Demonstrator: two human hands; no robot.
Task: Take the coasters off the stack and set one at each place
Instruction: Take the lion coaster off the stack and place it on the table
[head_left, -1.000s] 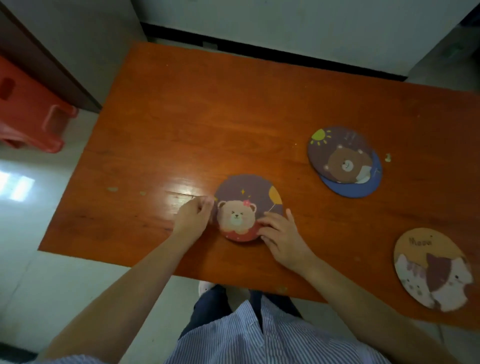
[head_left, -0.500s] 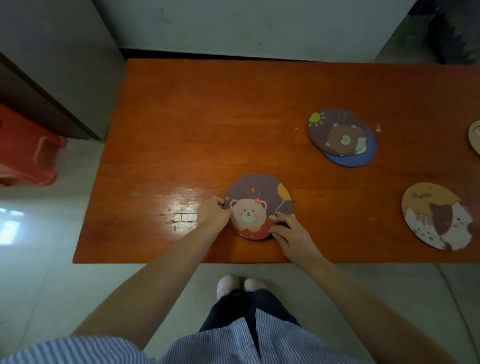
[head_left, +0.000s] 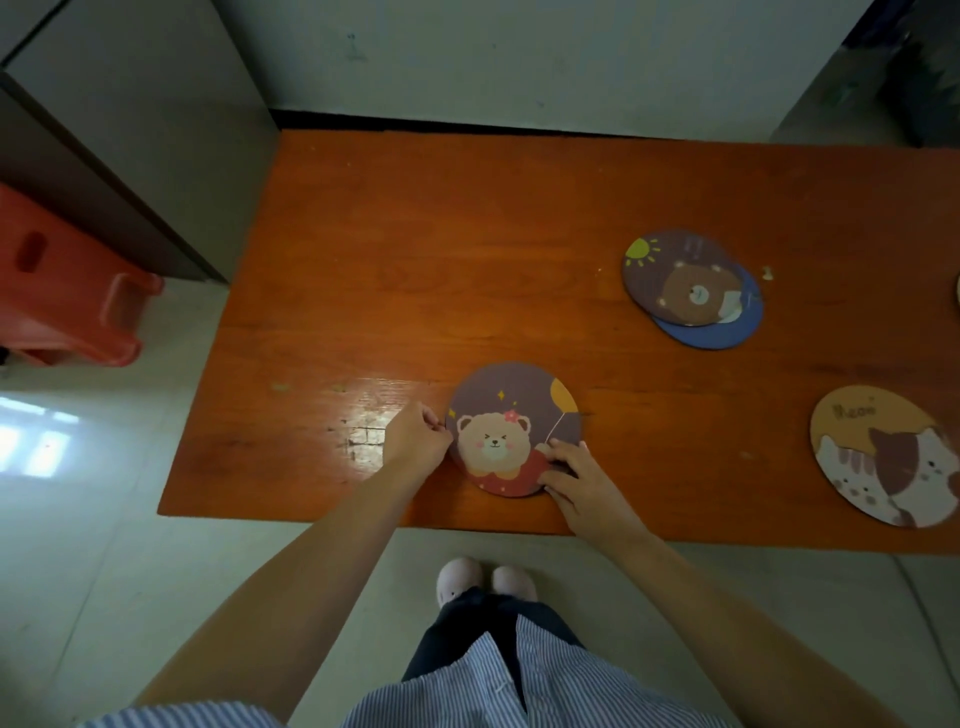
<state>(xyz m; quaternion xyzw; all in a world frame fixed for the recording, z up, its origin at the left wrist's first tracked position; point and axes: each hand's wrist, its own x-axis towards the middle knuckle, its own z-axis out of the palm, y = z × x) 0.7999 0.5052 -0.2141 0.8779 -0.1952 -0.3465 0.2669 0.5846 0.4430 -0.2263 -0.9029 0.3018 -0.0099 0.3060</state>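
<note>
Since half a second ago both hands have stayed on the same coaster, which lies where it lay near the front edge of the table; only the view has drawn back a little, so the person's shoes now show fully. Fingertips of the left hand (head_left: 418, 441) are curled and pinched at the left rim of the pink bear coaster (head_left: 511, 428), touching its edge; whether they lift it I cannot tell. Fingers of the right hand (head_left: 574, 475) lie spread and flat over the coaster's lower right rim, pressing on it rather than closing round it. That coaster rests flat on the orange table (head_left: 415, 260), just inside the front edge and left of the middle.

Further back and to the right sits what remains of the stack: a brown bear coaster (head_left: 683, 278) lying askew on a blue coaster (head_left: 737, 330). Near the front edge toward the right corner lies a cat coaster (head_left: 883, 462), flat and well apart from the hands. Off the table's left edge, on the pale floor, stands a red plastic stool (head_left: 67, 280).
</note>
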